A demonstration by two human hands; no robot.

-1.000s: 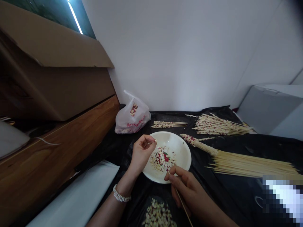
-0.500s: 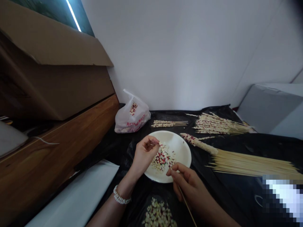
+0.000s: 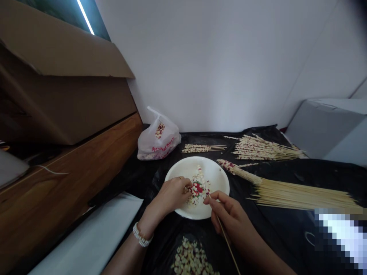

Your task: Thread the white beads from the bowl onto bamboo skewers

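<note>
A white bowl [image 3: 220, 177] in the middle holds loose cream and dark red kernels [image 3: 194, 201] that look like corn. My left hand [image 3: 173, 194] reaches over its left side, fingers bent and closed down among the kernels; what is between the fingertips is hidden. Pinched in my right hand [image 3: 228, 210], at the bowl's front right rim, is a thin wooden skewer [image 3: 228, 241]. Its bare end slants down toward me, while the upper end, over the bowl, carries a row of threaded kernels.
Behind the bowl stand a white plastic bag [image 3: 159, 142] and a few kernel-covered skewers [image 3: 197, 148]. To the right lie more filled skewers [image 3: 255, 148] and a bundle of bare skewers [image 3: 304, 194]. Nearest me is a kernel pile [image 3: 192, 258]. A cardboard box [image 3: 86, 103] stands left.
My left hand has dropped from above the bowl down into the kernels. The right hand keeps its hold on the skewer, almost still. The view has shifted slightly.
</note>
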